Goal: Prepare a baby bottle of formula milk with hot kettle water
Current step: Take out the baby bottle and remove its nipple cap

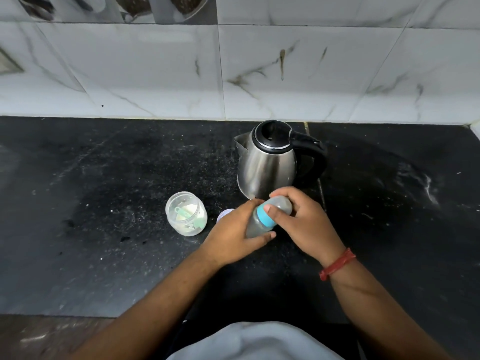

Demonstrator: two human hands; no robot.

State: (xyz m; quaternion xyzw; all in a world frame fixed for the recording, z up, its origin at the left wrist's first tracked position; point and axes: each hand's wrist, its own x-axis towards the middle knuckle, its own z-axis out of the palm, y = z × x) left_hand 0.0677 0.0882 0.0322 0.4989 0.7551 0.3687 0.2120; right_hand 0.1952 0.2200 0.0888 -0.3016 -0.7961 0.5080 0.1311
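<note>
A clear baby bottle [255, 223] with a blue collar ring is held tilted over the black counter [104, 203], its capped top pointing toward the kettle. My left hand [233, 235] wraps the bottle's body from below. My right hand [304, 222] grips its top end, the thumb resting on the blue ring. A steel kettle [267, 162] with a black lid and handle stands just behind the hands, spout to the left. An open clear jar [185, 213] holding white powder and a green scoop stands to the left of my hands.
A small pale lid [224, 214] lies on the counter between the jar and my left hand, partly hidden. A marbled tile wall [233, 74] rises behind the counter. The counter's front edge runs just in front of my body. White specks dust the black surface.
</note>
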